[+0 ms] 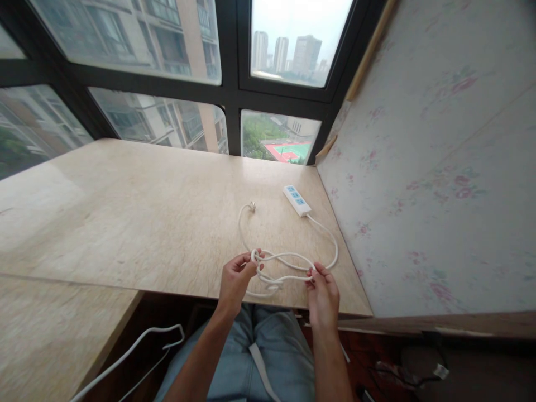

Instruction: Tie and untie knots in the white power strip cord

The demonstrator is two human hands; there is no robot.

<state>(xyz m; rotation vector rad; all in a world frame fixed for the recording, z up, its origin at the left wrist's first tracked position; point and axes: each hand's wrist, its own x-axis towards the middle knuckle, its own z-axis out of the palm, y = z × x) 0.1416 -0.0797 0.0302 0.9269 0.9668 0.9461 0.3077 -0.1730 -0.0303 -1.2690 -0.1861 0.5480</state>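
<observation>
A white power cord (293, 254) lies in loops near the front edge of the stone sill. My left hand (238, 273) pinches it at the left end of a loop, thumb against fingers. At the loop's right end, my right hand (322, 287) grips the same cord between thumb and fingers. Below the loop, a knot-like tangle (274, 283) of cord shows between the hands. One end runs to a plug (252, 206) lying on the sill. The other end joins a white power strip (297, 201) with blue socket faces, farther back on the right.
The beige stone sill (146, 212) spreads left and back to dark-framed windows (232, 95). A flowered wall (419, 184) borders it on the right. Another white cable (138, 338) hangs at lower left. Dark items, including a black cord (419, 382), lie on the floor at lower right.
</observation>
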